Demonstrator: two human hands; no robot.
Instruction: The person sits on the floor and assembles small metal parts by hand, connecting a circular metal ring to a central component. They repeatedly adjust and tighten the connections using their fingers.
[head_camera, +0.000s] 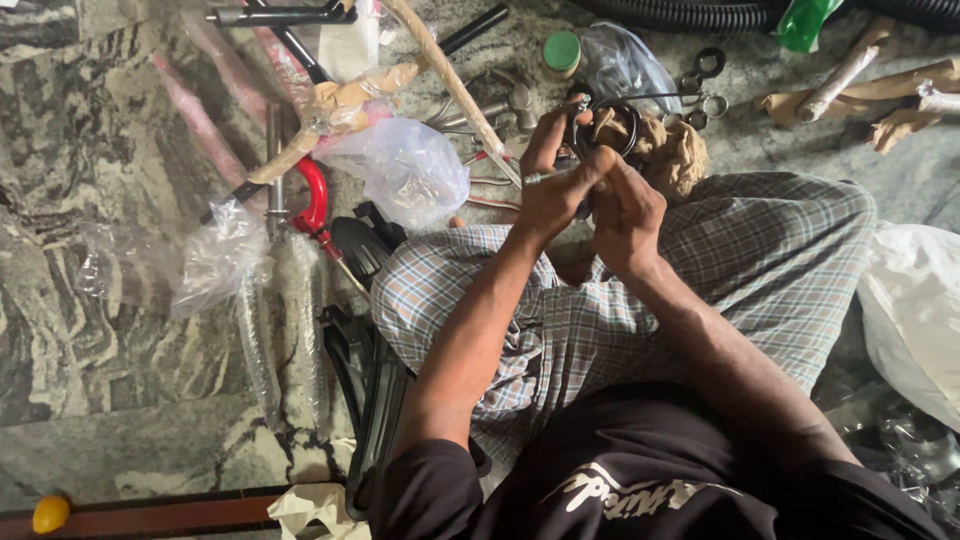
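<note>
A clear crumpled plastic bag (408, 170) lies on the floor just left of the person's raised hands, and a second clear bag (622, 62) sits further up, beside a small round green cap (561, 50). A third piece of clear plastic wrap (215, 258) lies at the left, by the red curved metal tube (314, 195). A bright green plastic scrap (805, 22) rests against the black ribbed hose (700, 14) along the top edge. A white plastic sack (915, 310) bulges at the right edge. Several parts wrapped in brown paper (880, 85) lie at the upper right, and a long tube in brown paper and tape (350, 105) crosses the upper left. A small yellow round object (50, 514) sits at the lower left corner.

The person sits on the floor in checked trousers (560, 330) and a black shirt. Both hands meet above the knees. The left hand (555, 185) has its grip closed on a coiled black cable (610, 130), with a small metal end showing between the fingers. The right hand (628, 215) is closed tight against the same coil from below; the cable loops just above the knuckles, in front of a bundle of tan cloth (675, 150).

The floor (90, 330) is grey-green stone with pale marbled veins. Black metal rods (290, 20) and loose steel fittings (500, 100) lie scattered across it.
</note>
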